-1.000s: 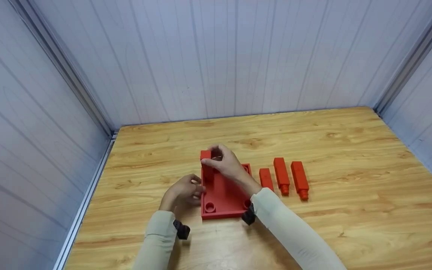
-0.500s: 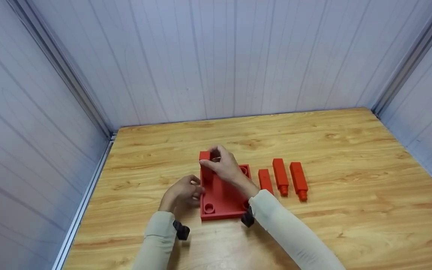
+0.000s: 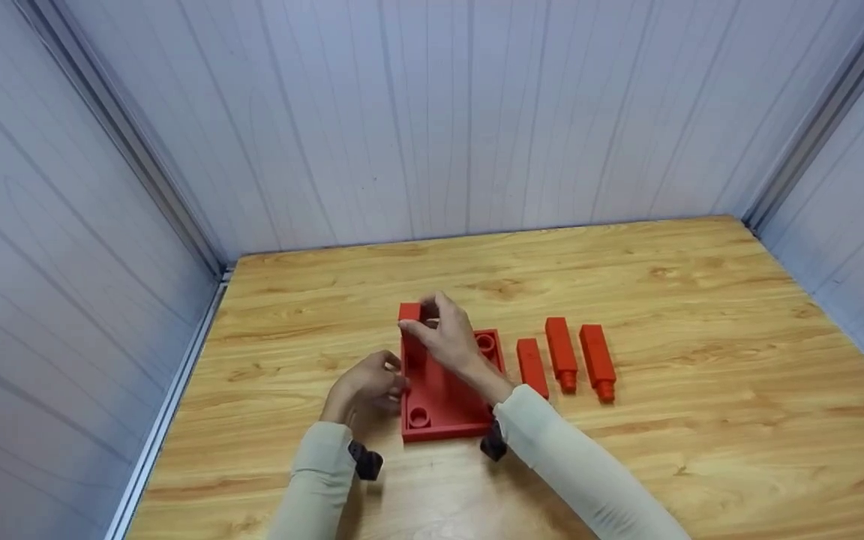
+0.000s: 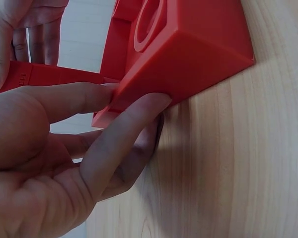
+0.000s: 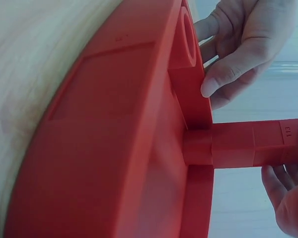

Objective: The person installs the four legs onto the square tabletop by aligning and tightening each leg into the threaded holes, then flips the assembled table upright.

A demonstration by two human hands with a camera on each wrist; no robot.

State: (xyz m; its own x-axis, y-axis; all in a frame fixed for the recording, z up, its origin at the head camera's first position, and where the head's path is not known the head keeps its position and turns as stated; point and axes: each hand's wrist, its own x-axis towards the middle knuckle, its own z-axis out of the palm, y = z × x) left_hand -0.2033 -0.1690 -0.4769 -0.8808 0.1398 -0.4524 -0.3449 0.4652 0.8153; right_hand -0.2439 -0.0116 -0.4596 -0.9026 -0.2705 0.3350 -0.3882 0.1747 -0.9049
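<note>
A shallow red toy-table top [image 3: 443, 432] lies underside up, with raised walls and round sockets at its corners. A square red leg [image 3: 409, 311] stands upright at its far left corner, its lower end in the socket there. My right hand [image 3: 448, 334] grips the leg's upper part between thumb and fingers. My left hand [image 3: 373, 379] holds the left wall; in the left wrist view its thumb is at the rim and a fingertip [image 4: 159, 101] presses the outer face. The right wrist view shows the leg [image 5: 253, 144] sideways, meeting the socket.
Right of the top, three loose red legs lie on the wood-grain table: a near one [image 3: 532, 367], a middle one [image 3: 561, 352] and an outer one [image 3: 598, 361]. Threaded ends show on the latter two. A pale panel wall [image 3: 432, 112] rises behind the table.
The right hand has turned slightly at the leg, and its wrist has shifted a little to the left. The left hand and the table top stay in place.
</note>
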